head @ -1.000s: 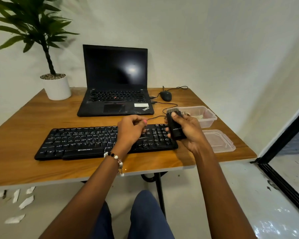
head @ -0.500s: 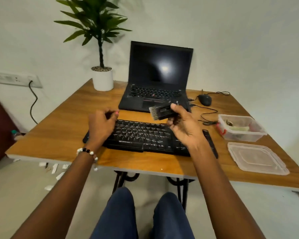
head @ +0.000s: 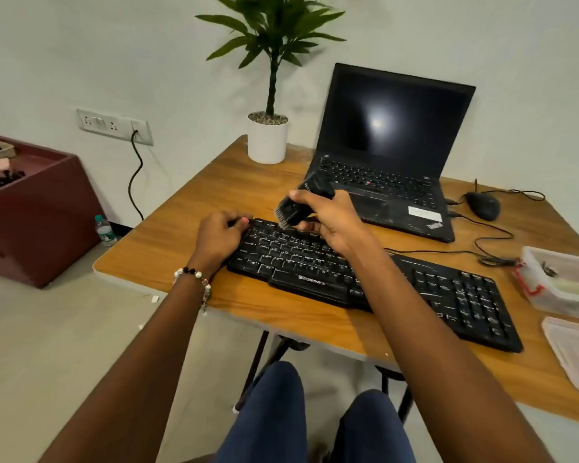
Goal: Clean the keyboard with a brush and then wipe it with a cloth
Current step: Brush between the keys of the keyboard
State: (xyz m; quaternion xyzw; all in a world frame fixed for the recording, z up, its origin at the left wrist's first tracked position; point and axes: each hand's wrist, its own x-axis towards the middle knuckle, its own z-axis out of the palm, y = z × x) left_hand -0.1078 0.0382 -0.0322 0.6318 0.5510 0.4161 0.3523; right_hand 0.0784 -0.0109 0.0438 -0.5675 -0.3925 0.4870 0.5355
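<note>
A black keyboard (head: 448, 295) lies across the wooden table (head: 234, 182), running from left to lower right. My right hand (head: 335, 222) grips a black brush (head: 293, 208) over the keyboard's far left rows, bristles pointing down at the top keys. My left hand (head: 218, 237) rests with curled fingers on the keyboard's left end, holding that corner. No cloth shows clearly in view.
An open black laptop (head: 391, 128) stands behind the keyboard, with a potted plant (head: 268, 142) to its left and a mouse (head: 483, 205) to its right. A clear plastic box (head: 562, 279) and its lid (head: 575, 355) sit at the right edge. A maroon cabinet (head: 30, 208) stands left.
My right hand carried the brush from the keyboard's right side to its left end and tipped the bristles down. My left hand slid to the left corner. The view turned left.
</note>
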